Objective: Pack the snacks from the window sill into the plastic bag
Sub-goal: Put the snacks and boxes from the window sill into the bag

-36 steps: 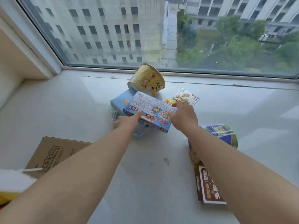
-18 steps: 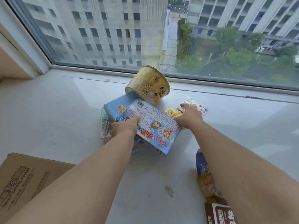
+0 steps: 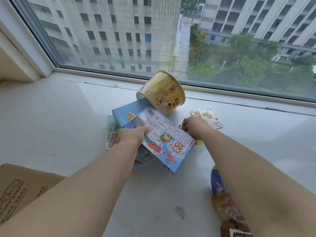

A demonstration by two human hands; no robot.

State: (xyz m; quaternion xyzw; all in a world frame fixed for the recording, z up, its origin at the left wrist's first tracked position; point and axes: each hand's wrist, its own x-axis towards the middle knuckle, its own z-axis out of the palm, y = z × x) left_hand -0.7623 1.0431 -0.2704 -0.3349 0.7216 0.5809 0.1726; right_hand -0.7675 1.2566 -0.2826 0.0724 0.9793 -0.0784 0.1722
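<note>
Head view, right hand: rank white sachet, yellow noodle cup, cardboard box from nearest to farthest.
From the right hand:
1. White sachet, just beyond it on the right, almost touching.
2. Yellow noodle cup, tilted on its side, further back toward the window, on the left.
3. Cardboard box, far left, at the near edge.

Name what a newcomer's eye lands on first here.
The blue snack box at centre, tilted above the pile and gripped by the left hand. Behind it the yellow noodle cup lies tipped on its side near the window, while the right hand reaches beside a small white packet.
</note>
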